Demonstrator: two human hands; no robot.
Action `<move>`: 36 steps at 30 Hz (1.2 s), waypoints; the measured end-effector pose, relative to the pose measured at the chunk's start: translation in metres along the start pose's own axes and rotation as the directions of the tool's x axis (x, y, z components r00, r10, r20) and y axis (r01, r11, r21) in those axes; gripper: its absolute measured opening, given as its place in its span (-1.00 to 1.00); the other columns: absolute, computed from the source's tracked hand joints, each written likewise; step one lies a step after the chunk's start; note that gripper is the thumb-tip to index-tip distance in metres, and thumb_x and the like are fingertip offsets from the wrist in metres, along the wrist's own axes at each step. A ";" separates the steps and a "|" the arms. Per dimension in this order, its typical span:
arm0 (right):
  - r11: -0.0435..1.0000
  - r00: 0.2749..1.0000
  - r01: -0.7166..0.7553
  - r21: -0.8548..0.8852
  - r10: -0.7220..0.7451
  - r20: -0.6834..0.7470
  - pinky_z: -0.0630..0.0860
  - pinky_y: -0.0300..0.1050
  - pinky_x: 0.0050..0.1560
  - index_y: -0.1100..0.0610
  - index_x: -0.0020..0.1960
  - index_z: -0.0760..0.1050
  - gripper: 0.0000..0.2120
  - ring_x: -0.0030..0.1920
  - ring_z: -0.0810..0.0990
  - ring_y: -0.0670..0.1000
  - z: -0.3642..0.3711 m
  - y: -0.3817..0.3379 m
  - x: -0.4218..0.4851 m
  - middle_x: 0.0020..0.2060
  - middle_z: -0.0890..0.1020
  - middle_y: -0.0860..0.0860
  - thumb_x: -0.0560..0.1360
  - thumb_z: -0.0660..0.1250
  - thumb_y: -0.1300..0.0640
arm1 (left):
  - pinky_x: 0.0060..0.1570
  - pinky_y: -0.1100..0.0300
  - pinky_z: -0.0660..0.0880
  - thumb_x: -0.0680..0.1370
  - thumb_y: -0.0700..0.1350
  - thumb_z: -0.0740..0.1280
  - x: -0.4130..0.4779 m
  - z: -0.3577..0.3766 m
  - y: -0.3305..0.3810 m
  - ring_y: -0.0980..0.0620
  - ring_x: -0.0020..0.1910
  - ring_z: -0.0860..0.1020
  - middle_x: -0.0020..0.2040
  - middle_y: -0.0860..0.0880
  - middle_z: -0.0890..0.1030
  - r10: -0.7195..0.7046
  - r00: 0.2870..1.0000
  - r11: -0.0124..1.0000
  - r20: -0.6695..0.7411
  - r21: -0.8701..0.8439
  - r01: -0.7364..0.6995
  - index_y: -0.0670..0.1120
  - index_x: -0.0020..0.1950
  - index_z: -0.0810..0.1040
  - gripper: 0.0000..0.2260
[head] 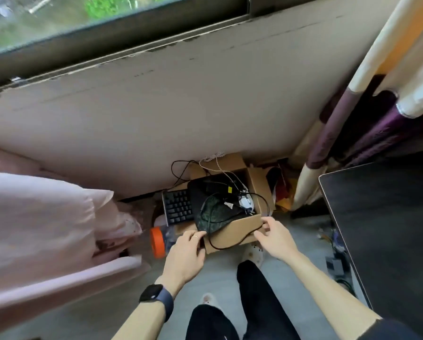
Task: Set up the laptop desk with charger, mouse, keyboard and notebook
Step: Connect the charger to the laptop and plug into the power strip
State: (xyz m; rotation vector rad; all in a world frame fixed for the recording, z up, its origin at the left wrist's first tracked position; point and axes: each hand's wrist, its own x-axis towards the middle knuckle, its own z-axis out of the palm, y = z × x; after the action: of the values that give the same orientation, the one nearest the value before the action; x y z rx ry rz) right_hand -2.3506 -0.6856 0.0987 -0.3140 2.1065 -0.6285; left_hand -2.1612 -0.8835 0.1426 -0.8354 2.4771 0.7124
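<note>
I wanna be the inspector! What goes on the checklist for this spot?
Surface: grey floor; dark desk at right.
Job's things: black keyboard at the cardboard box's left side, white mouse inside; charger, notebook not made out.
Clutter: orange-lidded jar beside the box.
Hands: left hand and right hand grip the box's near corners.
Cables: black cable loops over the box's front.
Surroundings: pink bedding, window, curtain.

The person wears a black watch on a dark blue strap, a thin ring on the left hand, black trousers and pale slippers.
</note>
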 end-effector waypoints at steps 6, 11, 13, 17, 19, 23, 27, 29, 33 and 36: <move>0.956 0.964 -0.266 0.124 0.264 0.036 0.42 0.03 0.31 0.10 0.53 0.22 -0.34 0.37 0.45 0.15 0.001 0.050 0.079 0.42 0.41 0.14 0.53 0.34 -0.10 | 0.38 0.02 0.33 0.53 0.01 0.32 0.104 0.010 0.036 -0.11 0.47 0.28 0.54 -0.07 0.23 0.064 0.998 0.987 -0.010 0.148 -0.062 0.05 0.56 0.21 -0.39; 0.880 0.917 -0.398 0.261 0.390 0.083 0.33 0.05 0.41 0.10 0.60 0.08 -0.23 0.48 0.34 0.19 0.031 0.086 0.132 0.53 0.30 0.15 0.54 0.37 -0.09 | 0.45 -0.09 0.25 0.49 -0.03 0.40 0.202 0.027 0.044 -0.18 0.51 0.19 0.56 -0.18 0.18 0.172 0.985 0.927 -0.013 0.339 -0.158 -0.07 0.59 0.11 -0.25; 0.831 0.903 -0.424 0.360 0.419 0.098 0.29 0.09 0.48 0.07 0.62 0.02 -0.16 0.52 0.29 0.17 0.045 0.098 0.147 0.57 0.26 0.11 0.52 0.40 -0.10 | 0.44 -0.13 0.23 0.49 -0.01 0.41 0.244 0.033 0.041 -0.19 0.50 0.20 0.54 -0.19 0.22 0.191 0.982 0.888 0.001 0.425 -0.174 -0.09 0.59 0.10 -0.23; 0.721 0.889 -0.440 0.536 0.434 0.145 0.31 0.12 0.48 -0.01 0.61 0.06 -0.16 0.50 0.33 0.13 0.069 0.117 0.174 0.54 0.30 0.05 0.49 0.43 -0.13 | 0.34 -0.06 0.32 0.58 0.12 0.26 0.310 0.053 0.031 -0.18 0.32 0.45 0.33 -0.15 0.51 0.092 0.961 0.761 0.261 0.605 -0.237 -0.06 0.45 0.35 -0.51; 0.684 0.890 -0.443 0.579 0.415 0.191 0.45 0.07 0.34 -0.02 0.48 0.35 -0.39 0.37 0.49 0.15 0.080 0.122 0.181 0.41 0.47 0.04 0.50 0.41 -0.17 | 0.08 0.02 0.45 0.62 0.15 0.16 0.322 0.055 0.028 -0.20 0.10 0.58 0.10 -0.15 0.65 0.046 0.928 0.733 0.370 0.618 -0.283 -0.06 0.21 0.55 -0.64; 0.750 0.929 -0.350 0.561 0.356 0.103 0.52 -0.01 0.08 0.08 0.02 0.51 -0.67 0.05 0.66 0.16 0.091 0.102 0.172 -0.03 0.66 0.05 0.63 0.18 -0.17 | -0.09 0.00 0.50 0.64 0.12 0.15 0.319 0.028 0.022 -0.30 -0.02 0.60 -0.03 -0.25 0.67 0.143 0.951 0.863 0.273 0.437 -0.255 -0.12 0.05 0.62 -0.63; 0.799 0.955 -0.203 0.567 0.290 -0.067 0.56 0.18 0.10 0.07 -0.04 0.41 -0.67 -0.09 0.63 0.15 0.065 0.050 0.140 -0.15 0.64 0.04 0.67 0.07 -0.15 | -0.10 0.00 0.43 0.63 0.08 0.20 0.294 -0.032 0.032 -0.31 -0.01 0.56 -0.12 -0.21 0.65 0.098 0.994 0.991 0.042 0.088 -0.101 -0.10 -0.13 0.61 -0.67; 0.840 0.955 -0.133 0.526 0.251 -0.158 0.53 0.15 0.05 -0.01 -0.12 0.34 -0.67 -0.14 0.59 0.15 0.041 0.020 0.115 -0.21 0.60 0.04 0.66 0.03 -0.20 | -0.26 0.03 0.31 0.61 0.11 0.21 0.272 -0.064 0.048 -0.21 -0.21 0.52 -0.31 -0.10 0.57 0.046 0.999 0.996 -0.008 -0.081 -0.046 -0.05 -0.37 0.45 -0.60; 0.862 0.935 0.040 0.505 0.146 -0.323 0.49 0.04 -0.12 -0.02 -0.15 0.30 -0.65 -0.27 0.56 0.03 -0.015 -0.033 0.040 -0.34 0.56 -0.06 0.64 0.04 -0.24 | -0.32 0.04 0.24 0.53 0.24 0.21 0.217 -0.126 0.081 -0.02 -0.39 0.29 -0.47 0.08 0.35 0.028 0.999 0.932 -0.034 -0.361 -0.039 0.00 -0.43 0.27 -0.55; 0.835 0.887 0.215 0.506 0.049 -0.458 0.45 -0.02 -0.23 0.03 -0.19 0.33 -0.65 -0.36 0.49 0.09 -0.053 -0.059 -0.027 -0.39 0.48 -0.01 0.67 0.10 -0.15 | -0.25 0.00 0.37 0.52 0.23 0.26 0.172 -0.170 0.109 -0.03 -0.34 0.36 -0.41 -0.08 0.43 0.100 0.995 0.814 -0.005 -0.575 -0.085 -0.06 -0.38 0.36 -0.57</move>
State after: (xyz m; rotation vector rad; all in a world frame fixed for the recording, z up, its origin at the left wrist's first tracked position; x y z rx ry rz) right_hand -2.3790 -0.7063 0.1745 0.0801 2.2329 -1.4396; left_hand -2.3960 -0.9824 0.2181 -0.8943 2.3038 1.5486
